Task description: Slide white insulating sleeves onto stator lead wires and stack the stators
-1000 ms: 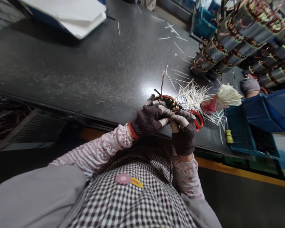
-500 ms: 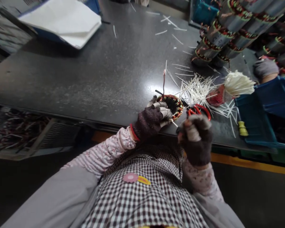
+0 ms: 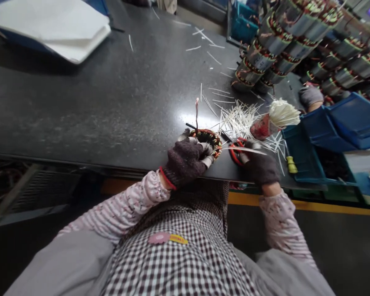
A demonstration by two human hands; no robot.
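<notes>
A small stator (image 3: 210,137) with copper windings and a red lead sticking up sits near the front edge of the dark table (image 3: 111,102). My left hand (image 3: 186,160), in a dark glove with taped fingertips, grips the stator's near side. My right hand (image 3: 259,167), gloved the same way, is closed on red-handled scissors (image 3: 237,150) just right of the stator, with the silver blades lying across the hand. Loose white ties (image 3: 238,118) lie scattered behind the scissors.
A bundle of white ties in a red wrap (image 3: 276,118) lies to the right. Several stacked stators (image 3: 265,53) fill the back right. Blue bins (image 3: 314,135) stand at the right edge, with another person's gloved hand (image 3: 310,96) behind them. White sheets (image 3: 64,28) lie back left.
My right hand left the stator, pulled back toward my body, then went right and closed on the scissors. My left hand stayed on the stator.
</notes>
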